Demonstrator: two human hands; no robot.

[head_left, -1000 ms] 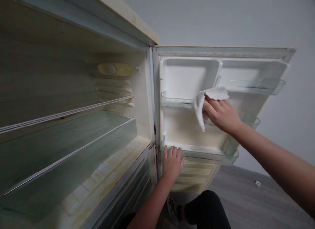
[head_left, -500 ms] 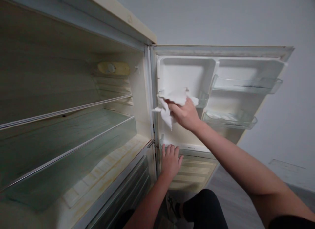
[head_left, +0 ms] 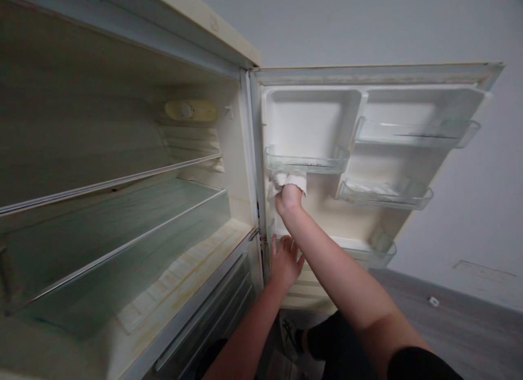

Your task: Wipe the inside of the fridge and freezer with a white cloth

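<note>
My right hand (head_left: 289,197) is closed round a white cloth (head_left: 295,179), just under the clear upper-left bin (head_left: 308,162) of the open fridge door. The forearm and wrist hide most of those fingers, and the cloth lies against the door's inner panel (head_left: 321,205) or very close to it. Lower down, my left hand (head_left: 286,263) rests at the clear bottom door bin (head_left: 382,252), its fingers stretched and spread over the edge near the hinge side.
On the left stands the open fridge compartment with a glass shelf (head_left: 134,178), a greenish drawer front (head_left: 134,254) and a yellow-stained floor (head_left: 183,295). More clear bins (head_left: 417,133) line the door's right half. A small white object (head_left: 433,301) lies on the grey floor.
My right hand has moved down with the cloth, from in front of the upper-left bin to below it. My left hand stays by the bottom bin. The view has shifted slightly.
</note>
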